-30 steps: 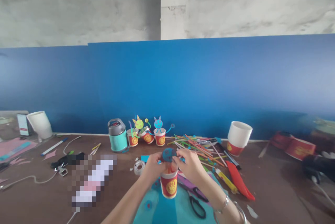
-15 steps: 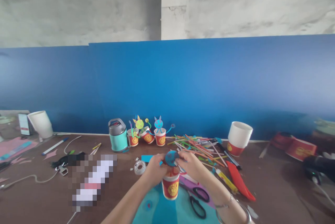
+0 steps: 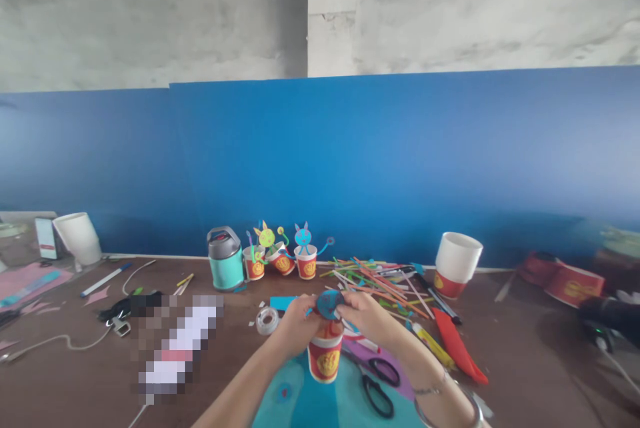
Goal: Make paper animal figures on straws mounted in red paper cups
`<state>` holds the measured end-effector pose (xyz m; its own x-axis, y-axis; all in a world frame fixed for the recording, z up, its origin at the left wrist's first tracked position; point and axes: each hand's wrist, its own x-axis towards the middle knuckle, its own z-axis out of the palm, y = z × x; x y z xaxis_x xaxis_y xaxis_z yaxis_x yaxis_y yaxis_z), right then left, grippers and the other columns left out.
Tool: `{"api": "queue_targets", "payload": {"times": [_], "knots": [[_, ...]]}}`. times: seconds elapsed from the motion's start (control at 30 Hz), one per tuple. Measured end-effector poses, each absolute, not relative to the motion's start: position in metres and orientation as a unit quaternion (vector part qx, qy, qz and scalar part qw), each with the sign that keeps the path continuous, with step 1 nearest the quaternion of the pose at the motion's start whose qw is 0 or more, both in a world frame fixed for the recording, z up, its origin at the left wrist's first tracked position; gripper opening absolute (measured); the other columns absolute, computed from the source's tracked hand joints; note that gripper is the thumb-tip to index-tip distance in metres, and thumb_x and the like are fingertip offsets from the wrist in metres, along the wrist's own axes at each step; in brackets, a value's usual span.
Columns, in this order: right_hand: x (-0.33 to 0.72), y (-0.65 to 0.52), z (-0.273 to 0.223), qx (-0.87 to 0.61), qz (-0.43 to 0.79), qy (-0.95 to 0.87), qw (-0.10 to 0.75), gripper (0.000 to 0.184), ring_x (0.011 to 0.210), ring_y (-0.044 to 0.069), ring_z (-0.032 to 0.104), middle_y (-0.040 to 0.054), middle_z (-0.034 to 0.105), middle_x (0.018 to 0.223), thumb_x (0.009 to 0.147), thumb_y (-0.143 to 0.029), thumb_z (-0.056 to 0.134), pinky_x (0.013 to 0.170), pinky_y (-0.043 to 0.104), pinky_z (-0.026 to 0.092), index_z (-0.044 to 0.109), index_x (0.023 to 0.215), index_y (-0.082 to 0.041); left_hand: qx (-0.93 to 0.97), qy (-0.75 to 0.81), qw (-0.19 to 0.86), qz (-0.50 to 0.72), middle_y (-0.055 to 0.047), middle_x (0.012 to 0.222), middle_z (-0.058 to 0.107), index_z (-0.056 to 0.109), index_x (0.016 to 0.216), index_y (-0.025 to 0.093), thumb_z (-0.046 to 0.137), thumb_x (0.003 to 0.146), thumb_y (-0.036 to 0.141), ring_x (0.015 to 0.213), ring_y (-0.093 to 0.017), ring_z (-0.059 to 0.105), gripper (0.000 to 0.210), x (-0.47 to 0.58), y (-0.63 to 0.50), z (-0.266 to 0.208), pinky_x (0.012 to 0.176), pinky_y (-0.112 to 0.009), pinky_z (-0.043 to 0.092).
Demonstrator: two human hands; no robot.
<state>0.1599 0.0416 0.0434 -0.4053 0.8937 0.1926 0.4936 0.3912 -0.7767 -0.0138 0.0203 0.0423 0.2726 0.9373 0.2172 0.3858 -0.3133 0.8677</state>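
"Where do we stand with the blue disc [image 3: 329, 305]?"

"It sits just above the mouth of the red-and-white cup [image 3: 324, 361], in front of us over the blue sheet [image 3: 350, 408]. Our right hand [image 3: 364, 312] pinches the disc's right edge. Our left hand [image 3: 296, 328] curls in at the opposite side, but we cannot tell whether it grips the disc or something beneath."

"Is it fixed to the cup?"

"We can't say. Something reddish-orange shows between them, too blurred for us to make out any join."

"So what counts as done?"

"The disc is round and carries dark marks, perhaps a face. At the back of the tabletop [image 3: 80, 388], the blue-faced figure [image 3: 305, 256] has pointed ears and arms; the yellow-green face [image 3: 267, 237] beside it has ears too. Those look complete to us."

"By that measure, what does ours lack?"

"Ears, we'd judge, since none show. We make out no outstretched arms either, though our hands hide part of it. A small round piece [image 3: 285, 393] lies loose on the sheet, maybe unused."

"And our supplies?"

"Scissors [image 3: 369, 377] lie just right of the cup, the tape roll [image 3: 267, 330] near our left hand, and straws [image 3: 373, 281] beyond our right."
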Motion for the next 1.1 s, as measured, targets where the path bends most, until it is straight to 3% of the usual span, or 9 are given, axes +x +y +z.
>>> {"api": "queue_targets", "payload": {"times": [0.27,0.47,0.63,0.83,1.1], "knots": [[0.164,0.030,0.064,-0.403,0.408,-0.775,0.263,0.020,0.062,0.013,0.051,-0.0017,0.060,0.065,0.073,-0.013,0.045,0.062,0.022,0.041,0.065,0.072,-0.016,0.721,0.447,0.358,0.390,-0.003,0.076,0.069,0.074,0.077,0.016,0.052,0.066,0.012,0.077,-0.020,0.056,0.025,-0.018,0.024,0.040,0.072,-0.026,0.042],[0.156,0.032,0.058,-0.463,0.285,-0.782,0.304,0.018,0.062,0.012,0.048,-0.0020,0.057,0.064,0.080,-0.020,0.046,0.058,0.023,0.034,0.058,0.067,-0.017,0.698,0.439,0.372,0.425,-0.004,0.083,0.073,0.074,0.080,0.017,0.053,0.069,0.015,0.087,-0.023,0.061,0.024,-0.019,0.027,0.036,0.084,-0.029,0.044],[0.154,0.032,0.054,-0.479,0.187,-0.805,0.296,0.022,0.068,0.014,0.053,0.0010,0.063,0.069,0.084,-0.021,0.045,0.063,0.023,0.036,0.056,0.064,-0.018,0.676,0.459,0.391,0.424,-0.004,0.079,0.071,0.074,0.084,0.014,0.058,0.067,0.017,0.082,-0.022,0.059,0.023,-0.018,0.028,0.035,0.076,-0.029,0.046],[0.156,0.032,0.053,-0.478,0.151,-0.819,0.280,0.023,0.068,0.015,0.054,0.0016,0.062,0.069,0.086,-0.020,0.045,0.062,0.024,0.035,0.055,0.065,-0.018,0.667,0.473,0.391,0.421,-0.002,0.072,0.068,0.071,0.073,0.014,0.062,0.066,0.022,0.077,-0.020,0.057,0.015,-0.017,0.028,0.035,0.071,-0.027,0.045],[0.154,0.030,0.055,-0.485,0.113,-0.828,0.257,0.018,0.076,0.018,0.057,0.0051,0.065,0.077,0.085,-0.017,0.046,0.068,0.027,0.035,0.058,0.071,-0.018,0.679,0.465,0.385,0.418,-0.004,0.076,0.069,0.072,0.080,0.013,0.060,0.070,0.025,0.076,-0.020,0.057,0.020,-0.018,0.028,0.034,0.070,-0.027,0.044]]}}
